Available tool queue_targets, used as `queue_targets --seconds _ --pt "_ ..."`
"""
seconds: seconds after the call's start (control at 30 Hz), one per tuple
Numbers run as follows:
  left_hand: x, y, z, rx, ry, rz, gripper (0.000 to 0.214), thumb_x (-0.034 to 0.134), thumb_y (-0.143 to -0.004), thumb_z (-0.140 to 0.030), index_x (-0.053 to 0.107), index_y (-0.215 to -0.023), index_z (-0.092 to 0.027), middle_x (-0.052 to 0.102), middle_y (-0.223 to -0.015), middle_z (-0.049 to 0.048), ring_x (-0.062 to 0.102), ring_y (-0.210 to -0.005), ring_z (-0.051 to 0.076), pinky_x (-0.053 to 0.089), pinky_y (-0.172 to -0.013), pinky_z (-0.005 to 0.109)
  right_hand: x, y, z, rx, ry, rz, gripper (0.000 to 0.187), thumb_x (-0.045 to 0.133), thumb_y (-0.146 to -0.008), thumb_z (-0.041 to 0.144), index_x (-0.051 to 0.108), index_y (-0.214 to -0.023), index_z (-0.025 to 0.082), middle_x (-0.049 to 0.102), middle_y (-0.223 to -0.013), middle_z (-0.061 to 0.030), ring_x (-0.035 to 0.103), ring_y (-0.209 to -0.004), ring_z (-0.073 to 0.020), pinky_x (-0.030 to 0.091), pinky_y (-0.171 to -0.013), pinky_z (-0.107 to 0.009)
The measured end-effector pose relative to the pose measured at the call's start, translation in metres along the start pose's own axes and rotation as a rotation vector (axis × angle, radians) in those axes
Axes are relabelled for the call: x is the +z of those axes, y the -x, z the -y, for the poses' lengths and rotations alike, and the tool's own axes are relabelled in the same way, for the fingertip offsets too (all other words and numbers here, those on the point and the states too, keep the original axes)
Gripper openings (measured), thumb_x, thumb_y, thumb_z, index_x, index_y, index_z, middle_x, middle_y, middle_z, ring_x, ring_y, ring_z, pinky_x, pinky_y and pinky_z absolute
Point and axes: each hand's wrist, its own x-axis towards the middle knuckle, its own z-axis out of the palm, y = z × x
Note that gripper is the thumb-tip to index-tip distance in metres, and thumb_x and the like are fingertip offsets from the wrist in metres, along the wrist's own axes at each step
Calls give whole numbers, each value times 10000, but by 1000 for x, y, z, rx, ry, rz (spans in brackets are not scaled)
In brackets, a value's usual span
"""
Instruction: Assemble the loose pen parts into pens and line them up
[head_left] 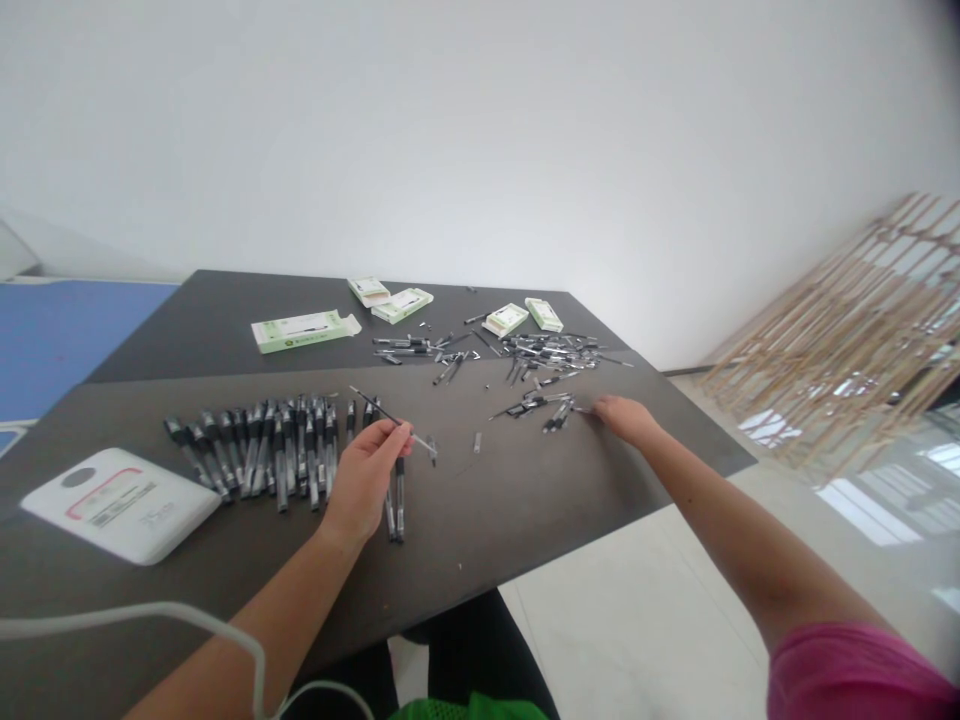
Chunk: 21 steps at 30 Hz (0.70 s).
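Observation:
My left hand (pixel 367 470) is closed in a pinch on a thin pen refill (pixel 379 402), dark along its upper part and pale at the lower end. Beneath that hand lie a couple of assembled pens (pixel 400 500). To its left is a row of black-gripped clear pens (pixel 279 455). On the right, my right hand (pixel 619 415) reaches down to the tabletop with its fingers together. A thin bit shows at its fingertips, too small to name. Just left of it is a small cluster of pen parts (pixel 556 410).
A larger heap of loose pen parts (pixel 551 350) lies behind, near several green-and-white boxes (pixel 300 330). A white flat container (pixel 124 505) sits at the table's left, with a white cable (pixel 172 608) in front. Wooden poles (pixel 825 330) lean beyond the dark table (pixel 525 520).

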Motion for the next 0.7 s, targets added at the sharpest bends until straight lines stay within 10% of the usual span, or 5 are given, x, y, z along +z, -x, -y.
queue_targets --seconds 0.2,0.33,0.47,0.7 --pt "2 1 -2 -30 77 11 183 716 -696 -330 659 -735 -161 608 -698 -29 540 -667 71 408 -671 178 -11 15 9 24 -44 -179 128 513 -805 178 630 -844 144 644 -927 -141 595 -895 -249 434 -755 -349" --pt "5 5 -8 -72 172 11 192 738 -668 -318 662 -740 -158 631 -690 -23 560 -651 72 430 -656 180 -20 42 73 58 -1018 -574 122 584 -791 292 569 -857 190 642 -850 -47 623 -781 -182 485 -735 -324" --pt "8 11 -12 -91 233 48 192 746 -660 -298 667 -767 -159 653 -679 -13 585 -642 81 451 -642 189 -13 81 158 -44 -1889 -347 135 692 -733 272 579 -768 207 643 -839 10 628 -682 -103 518 -682 -238" --pt "12 17 -17 -108 279 95 176 736 -671 -278 655 -762 -150 661 -669 2 589 -628 88 461 -635 207 11 111 233 0 -2203 -267 122 718 -728 212 600 -758 205 664 -844 15 651 -692 -86 531 -695 -199"
